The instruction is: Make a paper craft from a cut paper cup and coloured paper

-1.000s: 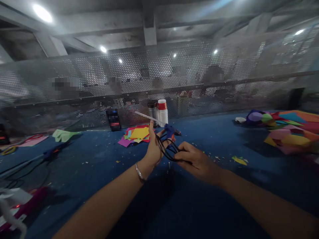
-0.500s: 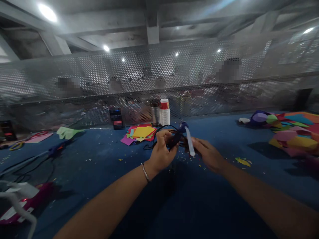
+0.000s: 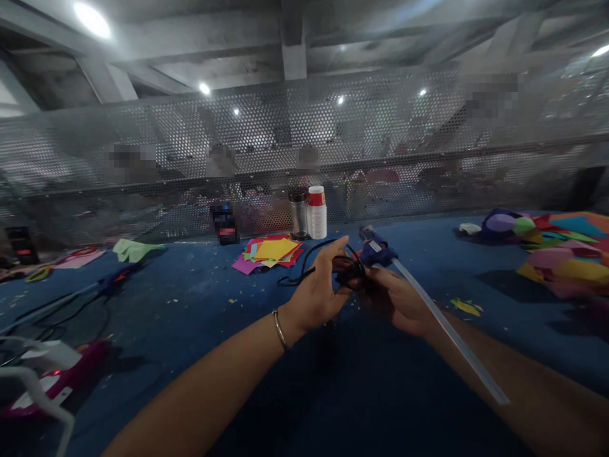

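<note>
Across the blue table, 2 hot glue guns are in view. The blue glue gun is up at the middle with the hands, its 1 clear glue stick slanting to the near right, in front of the right forearm. Loops of black cord block the view beneath it. The left hand has its fingers partway apart around the cord; I cannot tell whether they grip it. The right hand curls just below the gun, fingertips hidden, so its hold cannot be told. On the far side, 1 dark-lidded jar and 1 stack of paper cups stand side by side before the perforated screen. Left of them lie 1 pile of coloured paper, 1 light green sheet and 1 pink sheet. Nearer left are the other glue gun and 1 magenta power strip. To the far right, coloured paper shapes overlap too much to count, beside 1 small white object; yellow scraps lie nearer.
</note>
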The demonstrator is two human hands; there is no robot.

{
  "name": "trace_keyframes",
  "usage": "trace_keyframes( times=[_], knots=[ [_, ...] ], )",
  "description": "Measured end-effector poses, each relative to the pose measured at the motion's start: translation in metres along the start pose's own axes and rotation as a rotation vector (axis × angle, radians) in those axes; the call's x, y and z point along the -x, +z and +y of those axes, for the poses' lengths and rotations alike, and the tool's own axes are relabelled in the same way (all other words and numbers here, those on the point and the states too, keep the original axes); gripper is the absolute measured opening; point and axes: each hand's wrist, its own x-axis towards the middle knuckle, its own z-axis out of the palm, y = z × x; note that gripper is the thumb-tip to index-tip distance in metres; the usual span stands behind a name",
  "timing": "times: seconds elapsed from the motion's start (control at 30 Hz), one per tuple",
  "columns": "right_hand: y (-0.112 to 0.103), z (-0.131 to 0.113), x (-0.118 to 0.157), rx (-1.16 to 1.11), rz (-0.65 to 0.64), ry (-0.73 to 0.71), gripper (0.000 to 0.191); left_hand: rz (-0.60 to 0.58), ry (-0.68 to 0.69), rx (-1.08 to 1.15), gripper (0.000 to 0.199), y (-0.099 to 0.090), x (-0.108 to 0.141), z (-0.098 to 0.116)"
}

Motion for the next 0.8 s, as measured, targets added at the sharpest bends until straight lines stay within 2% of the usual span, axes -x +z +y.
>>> trace_keyframes(
  times=[0.07,0.2,0.37,0.43,0.5,0.57,0.63,0.67,0.73,0.8],
  knots=[
    [-0.001,0.002,-0.001,-0.040,0.018,0.009,0.034,-0.005,0.026,-0.036,0.071,0.000,-0.001,0.005],
    [-0.007,0.000,-0.008,-0.127,0.094,-0.016,0.026,0.029,0.171,-0.287,0.064,-0.003,0.000,0.028],
    [-0.018,-0.012,-0.012,-0.191,0.208,-0.031,0.015,-0.169,0.200,-0.210,0.067,-0.014,0.018,0.076],
    [-0.020,-0.016,-0.011,-0.205,0.256,-0.050,0.013,-0.247,0.211,-0.141,0.064,-0.019,0.031,0.088],
    [-0.022,-0.018,-0.010,-0.206,0.296,-0.067,0.012,-0.373,0.211,-0.052,0.056,-0.019,0.045,0.092],
    [-0.023,-0.020,-0.010,-0.192,0.326,-0.080,0.013,-0.603,0.163,0.075,0.045,-0.013,0.056,0.092],
    [-0.026,-0.020,-0.011,-0.161,0.366,-0.095,0.015,-0.741,0.105,0.103,0.035,-0.002,0.064,0.090],
    [-0.028,-0.020,-0.012,-0.136,0.390,-0.105,0.015,-0.879,0.029,0.121,0.033,0.003,0.067,0.090],
    [-0.031,-0.020,-0.014,-0.071,0.437,-0.128,0.017,-1.006,-0.007,0.141,0.025,0.005,0.070,0.095],
    [-0.034,-0.020,-0.015,0.009,0.469,-0.156,0.019,-1.055,-0.071,0.128,0.026,-0.008,0.066,0.104]
  ],
)
